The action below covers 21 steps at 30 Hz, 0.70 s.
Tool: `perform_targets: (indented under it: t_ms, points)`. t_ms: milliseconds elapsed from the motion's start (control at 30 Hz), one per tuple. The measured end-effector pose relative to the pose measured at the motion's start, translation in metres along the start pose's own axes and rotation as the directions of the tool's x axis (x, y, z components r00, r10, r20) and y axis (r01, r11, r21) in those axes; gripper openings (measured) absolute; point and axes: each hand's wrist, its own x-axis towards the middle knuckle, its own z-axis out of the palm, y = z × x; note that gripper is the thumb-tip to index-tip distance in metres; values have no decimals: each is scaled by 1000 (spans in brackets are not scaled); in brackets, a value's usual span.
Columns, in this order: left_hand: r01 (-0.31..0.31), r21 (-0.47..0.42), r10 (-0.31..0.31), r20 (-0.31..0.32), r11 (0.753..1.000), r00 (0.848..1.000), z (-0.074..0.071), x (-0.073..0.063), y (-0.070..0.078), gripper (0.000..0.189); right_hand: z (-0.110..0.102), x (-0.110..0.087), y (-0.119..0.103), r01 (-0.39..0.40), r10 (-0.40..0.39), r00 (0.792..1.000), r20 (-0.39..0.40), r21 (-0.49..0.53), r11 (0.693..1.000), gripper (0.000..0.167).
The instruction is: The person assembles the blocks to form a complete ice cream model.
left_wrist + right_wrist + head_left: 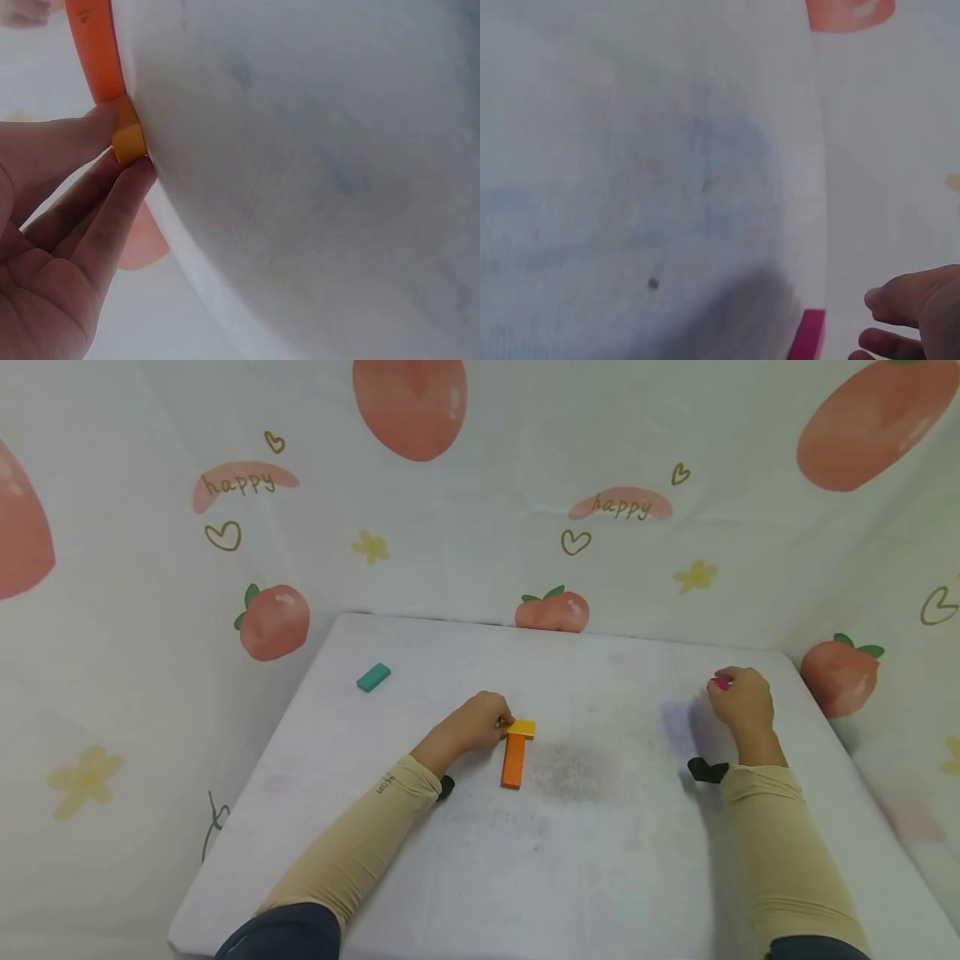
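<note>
Block of yellow colour (524, 727), seemingly light and stiff, was pinched by the left hand (480, 722) at its convenient end, touching the orange block (513, 764); whether the right hand (746, 700) gripped the pink block (808, 335) was unclear.

Looking at an orange block (513, 762), long, lying flat roughly twelve-to-six, with a yellow block (521, 727) crosswise at the twelve o'clock end, pinched on the nine o'clock side. Also spotting a pink block (722, 683), half-hidden, well off toward two-to-three o'clock.
</note>
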Motion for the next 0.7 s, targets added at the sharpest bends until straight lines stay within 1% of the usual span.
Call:
perform_targets:
  t_ms: [133, 300, 467, 700]
  points:
    - [1, -3, -1, -4, 1000, 1000, 0, -1, 1, 28, -1, 1, 16, -45, 45, 998, 31, -23, 999, 45]
    - [-8, -8, 8, -3, 1000, 1000, 2, 0, -1, 28, 2, 2, 28, -41, 42, 998, 45, -32, 999, 41]
    - [-20, 2, 20, -9, 1000, 1000, 3, 2, -4, 27, 4, 2, 31, -31, 32, 999, 35, -31, 999, 36]
    - [-3, -8, 3, -4, 1000, 1000, 3, 2, -3, 28, 5, 3, 33, -21, 21, 1000, 16, -33, 999, 35]
